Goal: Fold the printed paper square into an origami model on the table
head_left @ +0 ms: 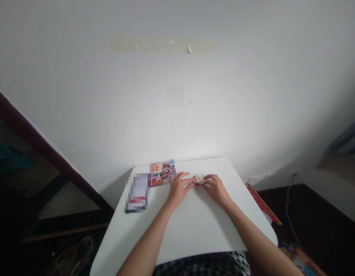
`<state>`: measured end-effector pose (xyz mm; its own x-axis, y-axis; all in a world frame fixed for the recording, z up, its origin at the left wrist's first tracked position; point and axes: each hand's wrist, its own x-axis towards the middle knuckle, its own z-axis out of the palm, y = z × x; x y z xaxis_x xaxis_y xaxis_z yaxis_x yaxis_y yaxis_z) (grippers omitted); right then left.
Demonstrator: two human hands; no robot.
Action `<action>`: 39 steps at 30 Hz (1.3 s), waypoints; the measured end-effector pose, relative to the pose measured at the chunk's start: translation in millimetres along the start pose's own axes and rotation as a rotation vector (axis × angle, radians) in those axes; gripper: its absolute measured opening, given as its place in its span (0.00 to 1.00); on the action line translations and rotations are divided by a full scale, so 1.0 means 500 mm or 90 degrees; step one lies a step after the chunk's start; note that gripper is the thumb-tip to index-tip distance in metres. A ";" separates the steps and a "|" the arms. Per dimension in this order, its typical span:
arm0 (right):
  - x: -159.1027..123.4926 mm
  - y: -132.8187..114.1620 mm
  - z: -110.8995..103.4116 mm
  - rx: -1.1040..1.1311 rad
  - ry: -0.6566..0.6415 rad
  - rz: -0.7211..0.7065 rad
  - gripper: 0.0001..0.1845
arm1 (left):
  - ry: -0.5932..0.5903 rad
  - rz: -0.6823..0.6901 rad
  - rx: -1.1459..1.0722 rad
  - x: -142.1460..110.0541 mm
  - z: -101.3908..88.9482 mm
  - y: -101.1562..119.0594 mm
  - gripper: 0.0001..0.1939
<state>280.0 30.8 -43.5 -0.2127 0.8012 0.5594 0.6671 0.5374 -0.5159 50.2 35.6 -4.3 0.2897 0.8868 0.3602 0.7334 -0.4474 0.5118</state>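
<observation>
Between my hands, just above or on the white table [191, 230], is a small folded piece of red and white paper [198, 181]. My left hand [179, 188] pinches its left end between thumb and index finger, the other fingers spread out. On the opposite end, the fingertips of my right hand [217, 189] are pinched together. A colourful printed leaflet [162, 173] lies flat beside my left hand, partly behind its fingers. Farther left lies a dark-edged phone-shaped object [138, 193], its surface blurred out by pixels.
The white wall [237, 96] rises right behind the table, with strips of old tape [162, 43] on it. A dark red frame [45, 142] leans at left. Low on the right are a red patterned item [262, 203] and a cable [289, 207].
</observation>
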 end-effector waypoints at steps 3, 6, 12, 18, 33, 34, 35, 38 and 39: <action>0.005 0.003 0.001 0.044 0.031 0.023 0.09 | 0.027 -0.024 0.003 0.001 -0.004 0.000 0.16; 0.007 0.010 0.004 0.050 0.050 0.051 0.12 | 0.040 -0.046 0.010 0.002 -0.007 -0.001 0.16; 0.004 0.013 0.008 -0.006 0.014 0.077 0.14 | 0.028 -0.041 0.034 -0.001 0.001 -0.001 0.16; 0.002 -0.004 0.012 -0.087 -0.014 0.074 0.11 | -0.018 -0.020 0.070 -0.007 0.003 -0.001 0.27; 0.001 -0.057 -0.005 -0.174 -0.067 -0.012 0.11 | -0.062 -0.039 0.102 -0.013 0.005 -0.001 0.13; 0.001 -0.057 -0.005 -0.179 -0.074 -0.008 0.13 | -0.062 -0.039 0.100 -0.014 0.006 -0.001 0.13; 0.000 -0.056 -0.005 -0.185 -0.078 -0.001 0.15 | -0.063 -0.038 0.098 -0.014 0.006 -0.001 0.14; -0.001 -0.053 -0.004 -0.201 -0.091 0.013 0.18 | -0.064 -0.036 0.087 -0.014 0.007 -0.003 0.14; -0.001 -0.052 -0.004 -0.205 -0.097 0.013 0.18 | -0.062 -0.035 0.083 -0.014 0.007 -0.003 0.14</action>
<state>263.9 15.9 -29.0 -0.2844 0.8538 0.4359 0.8578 0.4297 -0.2820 49.2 30.4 -10.2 0.2997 0.9196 0.2541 0.8218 -0.3842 0.4208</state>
